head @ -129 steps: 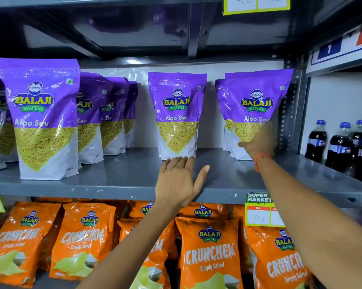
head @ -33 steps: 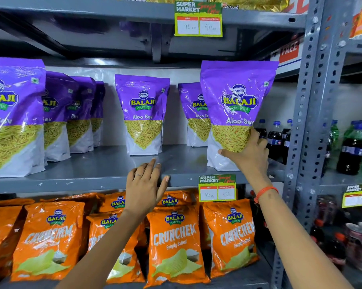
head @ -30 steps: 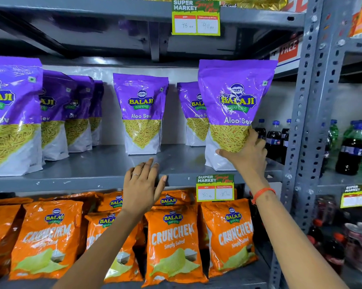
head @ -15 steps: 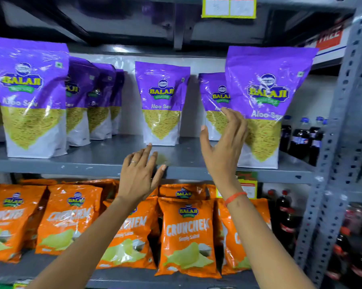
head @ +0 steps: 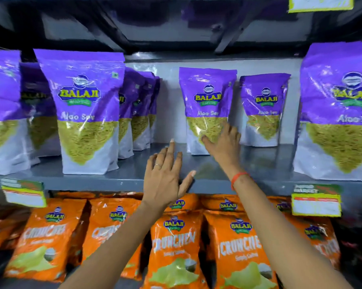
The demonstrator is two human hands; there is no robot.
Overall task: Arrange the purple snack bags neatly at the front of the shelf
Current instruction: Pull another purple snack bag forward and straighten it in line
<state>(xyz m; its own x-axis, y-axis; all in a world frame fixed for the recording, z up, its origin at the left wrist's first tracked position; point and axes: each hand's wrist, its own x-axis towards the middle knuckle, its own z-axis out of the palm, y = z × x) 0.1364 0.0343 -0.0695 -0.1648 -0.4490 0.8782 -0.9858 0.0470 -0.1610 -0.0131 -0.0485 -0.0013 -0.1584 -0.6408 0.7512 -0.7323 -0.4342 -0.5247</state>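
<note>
Standing upright along the grey metal shelf [head: 88, 180]: glossy purple snack bags, flat-bottomed pouches with a clear window showing fine yellow strands. Far left, one bag [head: 2, 113] cut off by the frame. Next, front bag [head: 86, 113] near the shelf lip, with several more [head: 138, 109] filed behind it toward the back wall. Left hand [head: 165, 174] flat over the shelf edge, fingers spread, holding nothing; thin ring on one finger. Middle bag [head: 207, 105] set well back; right hand [head: 221, 142] open, fingertips on its lower front, not closed round it — motion blur, so contact looks likely rather than sure. Orange cord on that wrist. Small-looking rear bag [head: 263, 109] near the wall. Far right, large bag [head: 338, 113] at the front edge. Below, crinkled orange chip bags [head: 175, 247] leaning in a row.
</note>
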